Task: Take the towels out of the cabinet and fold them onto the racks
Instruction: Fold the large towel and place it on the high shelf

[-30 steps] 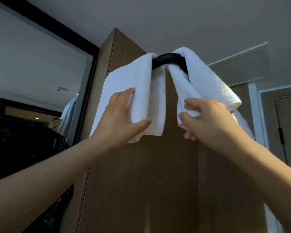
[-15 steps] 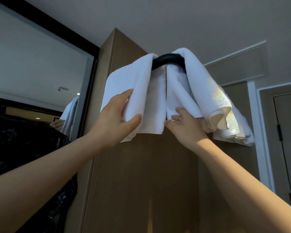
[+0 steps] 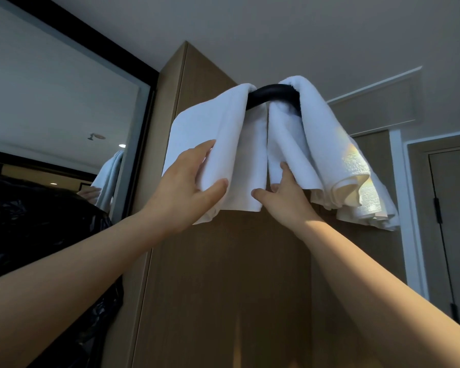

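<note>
Overhead, in the head view, two white terry-cloth towels hang over a black curved rack bar at the top front edge of a tall brown wooden cabinet: the flat, neatly draped left towel and the bunched, rumpled right towel. Both hang with their long axes running downward, inner edges nearly touching below the bar.

The left hand grips the left towel near its lower outer edge, thumb in front and fingers wrapped round the side. The right hand sits at the right towel's lower inner corner, directly below the cloth it must straighten. Its thumb stands clear and one finger lies on the front (the rest are hidden, so I cannot tell whether it pinches). The untidy folds lie to its right and slightly up, so this hand is the nearer one.
</note>
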`<action>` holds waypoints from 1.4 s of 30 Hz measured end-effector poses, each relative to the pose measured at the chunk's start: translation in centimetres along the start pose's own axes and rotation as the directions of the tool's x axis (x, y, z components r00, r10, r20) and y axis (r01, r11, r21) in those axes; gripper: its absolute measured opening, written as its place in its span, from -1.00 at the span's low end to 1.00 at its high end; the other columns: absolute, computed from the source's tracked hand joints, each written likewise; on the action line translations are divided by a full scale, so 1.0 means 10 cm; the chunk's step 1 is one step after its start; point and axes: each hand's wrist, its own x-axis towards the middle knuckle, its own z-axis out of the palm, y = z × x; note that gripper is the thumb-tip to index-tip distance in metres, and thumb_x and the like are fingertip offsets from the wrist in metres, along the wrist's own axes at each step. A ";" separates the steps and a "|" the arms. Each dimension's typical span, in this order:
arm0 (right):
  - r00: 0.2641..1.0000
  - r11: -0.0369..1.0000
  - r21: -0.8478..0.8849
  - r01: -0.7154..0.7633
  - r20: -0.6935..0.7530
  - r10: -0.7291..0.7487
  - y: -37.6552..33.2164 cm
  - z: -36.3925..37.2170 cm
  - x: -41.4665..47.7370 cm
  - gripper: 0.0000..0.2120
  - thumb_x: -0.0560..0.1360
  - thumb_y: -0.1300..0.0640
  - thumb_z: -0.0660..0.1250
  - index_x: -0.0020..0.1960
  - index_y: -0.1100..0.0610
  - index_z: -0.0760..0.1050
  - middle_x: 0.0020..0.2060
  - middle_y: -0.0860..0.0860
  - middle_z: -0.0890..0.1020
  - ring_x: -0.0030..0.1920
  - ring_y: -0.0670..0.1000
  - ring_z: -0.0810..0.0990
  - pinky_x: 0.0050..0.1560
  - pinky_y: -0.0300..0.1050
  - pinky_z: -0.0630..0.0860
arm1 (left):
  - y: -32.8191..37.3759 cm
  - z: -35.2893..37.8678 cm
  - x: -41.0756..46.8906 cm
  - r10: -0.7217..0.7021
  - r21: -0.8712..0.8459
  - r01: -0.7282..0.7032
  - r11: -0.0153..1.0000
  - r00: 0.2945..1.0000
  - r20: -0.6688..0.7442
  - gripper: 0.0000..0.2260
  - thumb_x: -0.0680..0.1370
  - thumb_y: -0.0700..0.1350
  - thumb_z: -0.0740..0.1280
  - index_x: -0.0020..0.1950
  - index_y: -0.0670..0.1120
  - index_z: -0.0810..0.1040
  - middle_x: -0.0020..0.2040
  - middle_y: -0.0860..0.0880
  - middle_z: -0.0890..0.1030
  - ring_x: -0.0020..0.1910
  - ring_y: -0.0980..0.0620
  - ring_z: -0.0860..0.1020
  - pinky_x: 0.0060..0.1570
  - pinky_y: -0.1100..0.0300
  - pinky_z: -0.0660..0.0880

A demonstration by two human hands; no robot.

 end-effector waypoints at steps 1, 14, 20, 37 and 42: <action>1.000 1.000 0.007 0.006 -0.006 -0.006 0.00 0.01 0.01 -0.12 0.51 0.06 0.39 0.60 0.04 -0.13 0.50 0.02 0.26 0.48 0.05 0.28 0.32 -0.12 0.24 | 0.00 0.00 -0.01 0.000 -0.002 0.000 1.000 1.000 0.002 -0.41 0.53 0.10 0.35 0.51 0.13 0.21 0.39 0.18 0.35 0.20 0.22 0.33 0.21 0.15 0.37; 0.994 0.985 0.140 -0.097 -0.041 0.104 -0.11 0.11 0.08 -0.42 0.49 0.14 0.44 0.45 0.19 0.33 0.16 0.08 0.61 0.18 0.08 0.59 0.30 0.10 0.49 | 0.03 0.00 -0.03 0.022 0.094 -0.023 0.995 1.000 0.015 -0.31 0.46 0.03 0.41 0.52 0.05 0.20 0.30 0.17 0.37 0.14 0.32 0.26 0.13 0.31 0.26; 0.999 0.996 0.081 -0.025 -0.022 0.027 -0.19 0.10 -0.02 -0.77 0.49 0.23 0.33 0.10 0.32 0.53 0.02 0.27 0.65 0.08 0.29 0.61 0.19 0.28 0.52 | 0.07 -0.08 -0.05 0.031 0.117 -0.037 0.993 0.998 0.049 -0.42 0.53 -0.12 0.25 0.53 0.02 0.17 0.29 0.12 0.43 0.11 0.21 0.36 -0.02 0.33 0.29; 0.981 0.984 -0.038 0.175 -0.082 -0.177 -0.10 -0.01 -0.54 -0.82 0.54 0.16 0.32 0.05 0.27 0.50 -0.02 0.28 0.63 0.03 0.26 0.62 0.06 0.27 0.55 | 0.23 -0.22 0.03 0.080 0.146 -0.101 0.984 0.987 0.142 -0.87 0.52 -0.31 0.17 0.06 -0.22 0.41 -0.28 -0.03 0.41 -0.33 0.07 0.36 -0.39 0.38 0.29; 0.975 0.977 -0.011 0.211 -0.068 -0.212 -0.16 0.05 -0.54 -0.87 0.56 0.15 0.28 0.01 0.22 0.51 -0.09 0.16 0.67 -0.05 0.14 0.65 0.04 0.17 0.59 | 0.19 -0.15 -0.10 0.034 0.197 -0.040 0.979 0.999 0.035 -0.76 0.50 -0.20 0.35 -0.29 -0.27 0.39 -0.41 -0.16 0.38 -0.43 0.04 0.25 -0.42 0.23 0.17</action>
